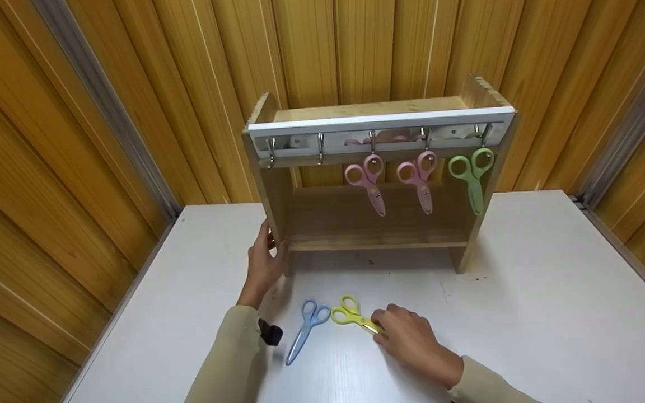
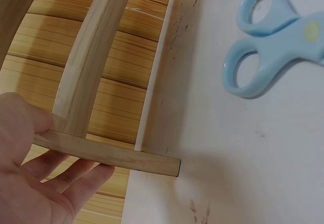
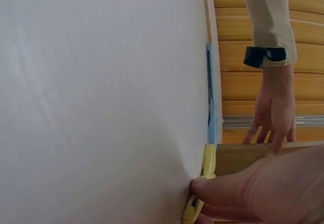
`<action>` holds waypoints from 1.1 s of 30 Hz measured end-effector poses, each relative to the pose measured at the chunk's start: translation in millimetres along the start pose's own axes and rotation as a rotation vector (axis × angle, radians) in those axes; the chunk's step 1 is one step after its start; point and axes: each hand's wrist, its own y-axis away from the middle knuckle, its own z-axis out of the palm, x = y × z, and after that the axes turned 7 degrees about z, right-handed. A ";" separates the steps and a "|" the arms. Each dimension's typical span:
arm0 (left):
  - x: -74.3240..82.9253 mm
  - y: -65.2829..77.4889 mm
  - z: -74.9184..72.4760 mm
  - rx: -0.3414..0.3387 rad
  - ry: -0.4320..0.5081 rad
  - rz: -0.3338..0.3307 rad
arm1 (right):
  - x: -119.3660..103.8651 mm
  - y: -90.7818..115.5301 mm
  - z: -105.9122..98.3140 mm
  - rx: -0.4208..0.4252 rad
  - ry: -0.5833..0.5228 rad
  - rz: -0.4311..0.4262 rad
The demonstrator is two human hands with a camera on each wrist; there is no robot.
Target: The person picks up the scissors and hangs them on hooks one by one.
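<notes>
My right hand (image 1: 409, 338) pinches the blade end of yellow scissors (image 1: 346, 315) at the front of the white table; in the right wrist view the thumb lies against them. Blue scissors (image 1: 307, 330) lie just left of the yellow pair, handles towards the rack. With my left hand (image 1: 263, 263) I grip the left side panel of a wooden rack (image 1: 378, 245), thumb on one face and fingers on the other, as the left wrist view shows. Two pink scissors (image 1: 368, 182) (image 1: 420, 179) and one green pair (image 1: 472, 176) hang from hooks on the rack's front rail.
Two metal hooks (image 1: 321, 148) at the left of the rail (image 1: 381, 120) carry nothing. The rack stands on the white table (image 1: 546, 291) before wood-panelled walls (image 1: 356, 50). Small dark specks mark the tabletop near the rack's feet.
</notes>
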 end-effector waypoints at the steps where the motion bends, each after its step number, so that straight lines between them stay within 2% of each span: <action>1: -0.1 -0.1 0.1 -0.002 -0.004 -0.009 | 0.4 -0.4 0.0 -0.002 0.000 -0.002; 7: -0.5 0.3 0.4 -0.006 -0.003 -0.025 | 2.0 -2.1 -2.5 -0.030 -0.017 -0.009; 17: 0.5 0.3 -1.0 -0.006 0.012 -0.019 | -0.1 -8.6 -8.5 -0.063 -0.064 0.034; 24: -3.6 2.2 -1.5 0.003 -0.020 0.055 | 0.4 -9.2 -10.9 -0.102 -0.087 0.004; 33: -3.1 1.6 -1.6 -0.005 0.004 0.011 | -0.4 -11.3 -12.9 -0.098 -0.075 0.000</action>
